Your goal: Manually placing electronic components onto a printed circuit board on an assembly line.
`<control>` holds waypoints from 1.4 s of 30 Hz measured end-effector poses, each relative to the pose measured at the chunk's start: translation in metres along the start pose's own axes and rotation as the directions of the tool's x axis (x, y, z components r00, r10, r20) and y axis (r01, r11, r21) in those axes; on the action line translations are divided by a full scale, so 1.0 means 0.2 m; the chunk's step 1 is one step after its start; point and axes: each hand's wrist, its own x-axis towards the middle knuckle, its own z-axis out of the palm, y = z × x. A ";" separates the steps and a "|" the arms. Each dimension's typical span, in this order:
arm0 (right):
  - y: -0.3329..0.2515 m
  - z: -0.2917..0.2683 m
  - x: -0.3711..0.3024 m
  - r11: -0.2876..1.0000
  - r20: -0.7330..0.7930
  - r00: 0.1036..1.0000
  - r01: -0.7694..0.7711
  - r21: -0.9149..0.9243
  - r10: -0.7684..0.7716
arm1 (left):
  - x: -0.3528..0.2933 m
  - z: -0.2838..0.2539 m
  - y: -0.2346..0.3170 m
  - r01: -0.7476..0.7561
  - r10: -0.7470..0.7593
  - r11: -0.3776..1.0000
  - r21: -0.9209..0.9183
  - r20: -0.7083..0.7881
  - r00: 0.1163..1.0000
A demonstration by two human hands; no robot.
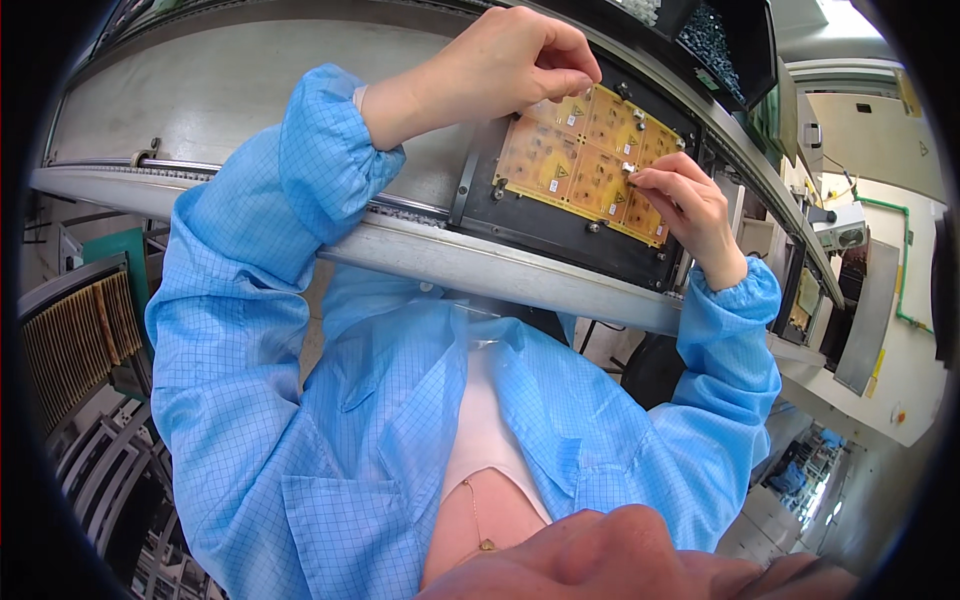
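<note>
A yellow circuit board panel [546, 160], divided into several sections with small white labels, lies in a black carrier frame [480, 205]. Over its far edge, my left hand [515, 62] has thumb and forefinger pinched together; whatever is between them is too small to make out. My right hand [697, 208] is at the panel's right part, its thumb and fingertips closed in a pinch. Right at those fingertips sits a small silvery part [628, 167]; I cannot tell if it is gripped or resting on the board. Another small silvery part [639, 116] stands farther back on the panel.
The carrier sits on a conveyor line with a metal front rail [480, 262]. A black bin [712, 50] of small dark parts stands beyond it, beside a heap of clear pieces [640, 10]. A slotted rack [85, 335] is at far left. White equipment [842, 228] stands at right.
</note>
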 end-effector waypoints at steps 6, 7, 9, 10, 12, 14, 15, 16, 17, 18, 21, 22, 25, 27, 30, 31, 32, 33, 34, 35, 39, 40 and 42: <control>0.00 0.01 -0.03 0.999 -0.035 0.999 0.031 -0.039 -0.032 | -0.01 0.01 -0.01 -0.054 0.054 0.999 -0.010 0.005 0.999; 0.00 0.01 -0.03 0.996 -0.012 0.998 0.059 -0.071 -0.060 | -0.01 0.02 -0.01 -0.063 0.063 0.997 -0.036 0.009 0.998; 0.02 0.02 -0.01 0.993 0.012 0.997 0.083 -0.085 -0.082 | -0.01 0.01 -0.03 -0.073 0.073 0.997 -0.001 0.001 0.997; 0.02 0.02 0.00 0.990 0.039 0.994 0.107 -0.097 -0.103 | -0.01 0.00 -0.04 -0.081 0.081 0.996 0.032 -0.009 0.997; 0.01 0.03 0.02 0.986 0.053 0.992 0.120 -0.114 -0.115 | -0.02 -0.01 -0.05 -0.074 0.074 0.996 0.042 -0.003 0.997; -0.01 0.01 0.04 0.982 0.066 0.990 0.132 -0.133 -0.124 | -0.02 -0.02 -0.05 -0.070 0.070 0.996 0.052 0.004 0.998; -0.02 0.00 0.04 0.982 0.018 0.990 0.143 -0.125 -0.142 | -0.02 -0.01 -0.06 -0.049 0.049 0.999 0.014 0.009 0.999; -0.02 0.00 0.05 0.981 -0.030 0.987 0.156 -0.117 -0.160 | -0.02 -0.01 -0.06 -0.028 0.029 0.999 -0.023 0.015 0.999; 0.00 -0.04 0.04 0.980 -0.035 0.986 0.157 -0.122 -0.162 | -0.02 0.00 -0.04 -0.034 0.034 0.999 -0.018 0.016 0.999; 0.04 -0.08 0.03 0.977 -0.149 0.975 0.142 -0.157 -0.165 | -0.02 0.01 -0.01 0.019 -0.015 0.997 -0.071 0.046 0.999; 0.16 -0.20 0.16 0.960 -0.457 0.889 -0.101 -0.261 -0.031 | 0.00 -0.01 0.05 0.171 -0.140 0.968 -0.184 0.172 0.975; 0.22 -0.23 0.21 0.965 -0.477 0.878 -0.155 -0.210 0.037 | 0.01 0.00 0.05 0.188 -0.150 0.961 -0.201 0.191 0.970; 0.20 -0.28 0.25 0.982 -0.377 0.914 -0.184 -0.046 0.153 | 0.00 0.02 0.07 0.263 -0.201 0.933 -0.246 0.250 0.947; 0.15 -0.29 0.27 0.982 -0.246 0.951 -0.172 0.072 0.185 | -0.01 0.03 0.09 0.348 -0.261 0.868 -0.353 0.273 0.926; 0.04 -0.25 0.19 0.930 0.179 0.946 -0.305 0.206 0.270 | -0.02 0.00 0.11 0.362 -0.269 0.861 -0.358 0.283 0.921; 0.01 -0.22 0.15 0.933 0.184 0.941 -0.315 0.172 0.284 | -0.02 -0.01 0.11 0.357 -0.259 0.853 -0.381 0.284 0.923; 0.01 -0.19 0.11 0.942 0.168 0.945 -0.305 0.137 0.281 | -0.01 -0.01 0.11 0.354 -0.254 0.854 -0.381 0.289 0.923; 0.02 -0.17 0.08 0.950 0.153 0.948 -0.295 0.102 0.278 | 0.00 -0.01 0.11 0.337 -0.235 0.866 -0.370 0.292 0.927; 0.02 -0.16 0.06 0.950 0.151 0.948 -0.298 0.099 0.281 | 0.00 -0.01 0.11 0.318 -0.217 0.877 -0.359 0.294 0.931; 0.02 -0.15 0.05 0.946 0.149 0.942 -0.314 0.083 0.300 | 0.00 -0.01 0.11 0.317 -0.217 0.878 -0.358 0.294 0.931; 0.05 -0.10 0.04 0.960 0.095 0.958 -0.276 0.038 0.271 | -0.02 -0.01 0.09 0.277 -0.186 0.899 -0.338 0.276 0.943; 0.04 -0.10 0.04 0.960 0.092 0.958 -0.277 0.036 0.273 | -0.02 -0.02 0.09 0.270 -0.179 0.903 -0.334 0.279 0.944; 0.03 -0.11 0.05 0.927 0.161 0.926 -0.361 0.102 0.342 | -0.04 -0.02 0.10 0.284 -0.200 0.896 -0.341 0.260 0.945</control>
